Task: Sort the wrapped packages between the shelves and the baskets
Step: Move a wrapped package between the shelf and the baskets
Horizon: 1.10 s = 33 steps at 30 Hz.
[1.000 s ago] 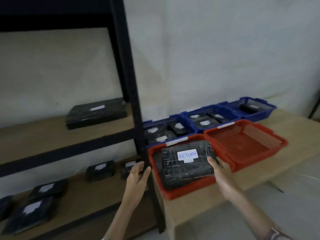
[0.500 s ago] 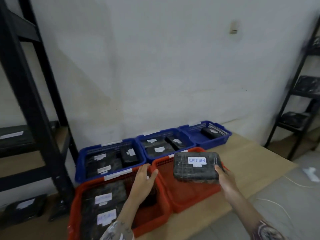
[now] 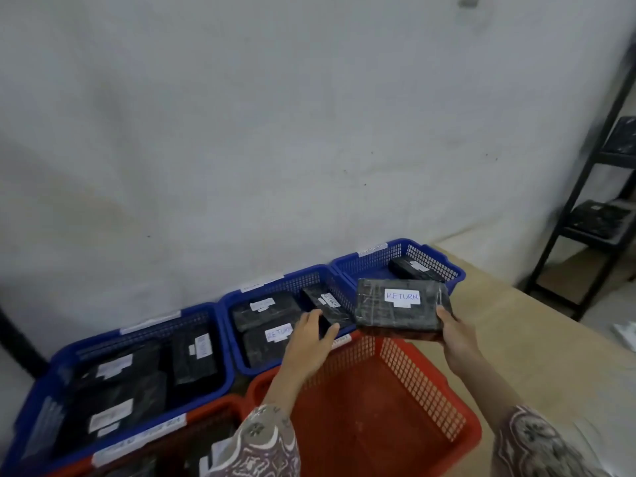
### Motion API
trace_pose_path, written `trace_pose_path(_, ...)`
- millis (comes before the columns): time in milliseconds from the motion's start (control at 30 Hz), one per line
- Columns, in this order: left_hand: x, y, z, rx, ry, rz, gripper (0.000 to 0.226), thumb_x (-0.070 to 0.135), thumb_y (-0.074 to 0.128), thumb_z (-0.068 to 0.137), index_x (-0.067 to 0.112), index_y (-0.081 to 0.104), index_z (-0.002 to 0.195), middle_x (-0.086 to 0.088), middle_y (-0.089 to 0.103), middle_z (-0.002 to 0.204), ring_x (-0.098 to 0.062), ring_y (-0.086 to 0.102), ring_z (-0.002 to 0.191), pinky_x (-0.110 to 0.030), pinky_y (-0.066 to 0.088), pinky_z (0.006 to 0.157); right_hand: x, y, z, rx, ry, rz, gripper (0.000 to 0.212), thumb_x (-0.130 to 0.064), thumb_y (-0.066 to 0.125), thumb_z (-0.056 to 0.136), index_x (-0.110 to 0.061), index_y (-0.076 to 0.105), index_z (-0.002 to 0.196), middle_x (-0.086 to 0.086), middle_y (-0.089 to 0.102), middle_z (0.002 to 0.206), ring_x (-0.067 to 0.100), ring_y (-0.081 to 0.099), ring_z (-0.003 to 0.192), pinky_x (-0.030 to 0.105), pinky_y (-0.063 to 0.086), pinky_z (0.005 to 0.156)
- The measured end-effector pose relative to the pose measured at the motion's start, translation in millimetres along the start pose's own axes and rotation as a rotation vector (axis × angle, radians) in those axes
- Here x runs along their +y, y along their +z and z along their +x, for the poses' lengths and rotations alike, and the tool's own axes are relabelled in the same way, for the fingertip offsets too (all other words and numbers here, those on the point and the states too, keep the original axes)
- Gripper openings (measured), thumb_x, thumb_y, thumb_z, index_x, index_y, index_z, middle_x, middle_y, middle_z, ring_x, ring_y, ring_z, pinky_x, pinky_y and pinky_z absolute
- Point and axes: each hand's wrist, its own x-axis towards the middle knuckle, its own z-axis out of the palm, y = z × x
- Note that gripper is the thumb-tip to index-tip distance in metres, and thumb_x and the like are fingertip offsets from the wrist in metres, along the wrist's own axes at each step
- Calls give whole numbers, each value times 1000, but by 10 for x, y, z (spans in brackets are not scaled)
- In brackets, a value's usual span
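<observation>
My right hand (image 3: pixel 456 333) grips the near right edge of a black wrapped package (image 3: pixel 401 308) with a white RETURN label, held in the air over the gap between the far right blue basket (image 3: pixel 371 259) and the red basket (image 3: pixel 426 401). My left hand (image 3: pixel 311 342) hovers with relaxed fingers over the rim of the middle blue basket (image 3: pixel 237 346), holding nothing. That basket holds three wrapped packages (image 3: pixel 265 313). The left blue basket (image 3: pixel 34 407) holds several more. One small package (image 3: pixel 413 268) lies in the far right blue basket.
A second red basket (image 3: pixel 220 406) at the bottom left holds labelled packages. The baskets stand on a wooden table (image 3: pixel 537 356) against a white wall. A black shelf rack (image 3: pixel 585 187) with packages stands at the right. A black post is at the far left edge.
The view has swung right and the left shelf has left the frame. My right hand has carried the RETURN package from the left red basket to above the far blue baskets; my left hand followed.
</observation>
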Motion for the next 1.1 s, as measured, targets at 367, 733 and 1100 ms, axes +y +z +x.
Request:
trace_pose_path(367,131,908,1554,49,-37,140,48,39,44,94,13,40,134,-2,40,138,-18,34,130,-31,32,105,-36,422,2227,-55,61,-199,42,-26,50,94,-3,50,129,13,56,129,33,54,115,50,43,101)
trace_pose_path(733,-30,1545,2301,35,-133,334,67,38,32,99,11,-5,148,0,-22,153,-17,-22,141,-31,-3,117,477,984,3328,-323,119,-371,60,-29,50,95,-3,28,144,14,36,147,31,36,134,41,31,110)
trace_pose_path(1100,-125,1666,2346,133,-97,322,64,29,34,99,14,-7,147,8,-28,147,-9,-27,138,-15,-14,106,627,1261,3650,-471,84,-527,57,-12,77,73,3,49,121,20,60,118,25,57,97,32,47,85)
